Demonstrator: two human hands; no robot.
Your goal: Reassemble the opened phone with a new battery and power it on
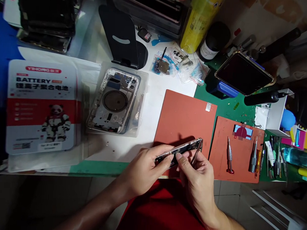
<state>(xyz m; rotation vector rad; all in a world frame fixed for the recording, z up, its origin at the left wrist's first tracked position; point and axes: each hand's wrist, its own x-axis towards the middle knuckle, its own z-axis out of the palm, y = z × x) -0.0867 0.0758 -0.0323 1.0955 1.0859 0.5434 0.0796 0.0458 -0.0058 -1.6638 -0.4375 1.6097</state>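
My left hand (148,166) grips one end of an opened phone (185,148), its thumb on the inner side. The phone is tilted on its long edge above the front of a reddish-brown mat (183,119), with dark inner parts exposed. My right hand (198,170) is closed at the other end, its thumb pressed against the phone's inside. Between its fingers is a thin metal tool that looks like tweezers (196,152), pointing up by the phone's far corner. My fingers hide part of the phone's inside.
Left of the mat, an open phone housing (113,100) lies on a clear plastic case. A battery package (43,107) is farther left. Screwdrivers (229,154) rest on a second mat (220,140) at right. Behind stand a phone stand (121,30), yellow can (199,22) and propped-up phone (245,73).
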